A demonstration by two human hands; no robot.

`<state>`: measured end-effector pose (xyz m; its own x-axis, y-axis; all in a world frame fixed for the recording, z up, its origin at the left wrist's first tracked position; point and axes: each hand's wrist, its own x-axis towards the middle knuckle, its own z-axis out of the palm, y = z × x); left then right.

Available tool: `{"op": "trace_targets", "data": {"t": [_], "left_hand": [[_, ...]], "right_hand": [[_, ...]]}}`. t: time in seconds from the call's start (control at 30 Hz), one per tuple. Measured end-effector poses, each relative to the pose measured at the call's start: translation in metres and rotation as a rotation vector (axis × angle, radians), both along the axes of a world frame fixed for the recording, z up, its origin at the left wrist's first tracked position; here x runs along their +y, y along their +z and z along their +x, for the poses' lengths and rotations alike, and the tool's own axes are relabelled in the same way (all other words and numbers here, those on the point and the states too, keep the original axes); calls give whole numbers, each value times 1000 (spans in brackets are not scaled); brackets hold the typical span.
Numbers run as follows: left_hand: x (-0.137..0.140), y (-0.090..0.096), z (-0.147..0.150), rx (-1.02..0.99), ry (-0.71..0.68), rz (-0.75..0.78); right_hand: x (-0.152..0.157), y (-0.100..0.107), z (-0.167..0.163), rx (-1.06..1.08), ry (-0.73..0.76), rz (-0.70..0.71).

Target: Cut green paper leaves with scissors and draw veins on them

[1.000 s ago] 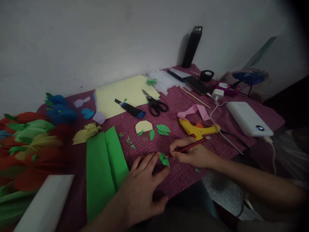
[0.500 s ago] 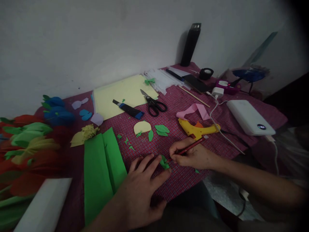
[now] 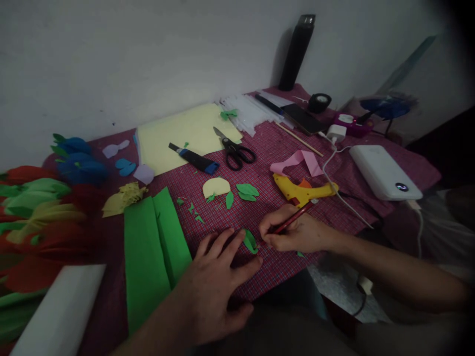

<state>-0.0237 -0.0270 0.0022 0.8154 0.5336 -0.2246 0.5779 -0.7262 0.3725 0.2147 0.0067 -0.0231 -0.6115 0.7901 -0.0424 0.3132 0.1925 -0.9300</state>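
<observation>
My left hand lies flat with its fingers spread on the checked cloth. Its index fingertip touches a small green paper leaf. Just right of that leaf, my right hand grips a red pen, tip pointing down and left; whether the tip touches the leaf I cannot tell. Beyond the hands are more cut leaves, a pale yellow rounded paper piece and green scraps. A folded green sheet extends beside my left wrist.
Black-handled scissors and a utility knife lie near yellow sheets. A yellow glue gun and pink strip sit beyond my right hand. A white power bank trails cables. Paper flowers crowd the left side.
The small leaf now shows a flatter, clearer oval between my hands. The pen tip has drawn slightly right of it. My left hand stays spread beside the leaf; the whole view has shifted a little.
</observation>
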Motion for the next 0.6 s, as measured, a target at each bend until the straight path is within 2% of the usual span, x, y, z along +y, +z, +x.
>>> {"op": "trace_targets", "data": {"t": [0.07, 0.13, 0.23, 0.3, 0.47, 0.6], "left_hand": [[0, -1, -1, -6, 7, 2], [0, -3, -2, -18, 10, 7], [-1, -5, -3, -31, 10, 11], [-2, -6, -3, -24, 29, 13], [-3, -9, -2, -36, 55, 29], [-4, -8, -1, -47, 80, 28]], "right_hand": [[0, -1, 2, 21, 46, -65], [0, -2, 4, 81, 23, -174], [1, -2, 6, 239, -165, -317], [1, -4, 6, 321, -249, -348], [-1, -7, 1, 360, -315, -266], [-2, -8, -2, 249, -327, -137]]}}
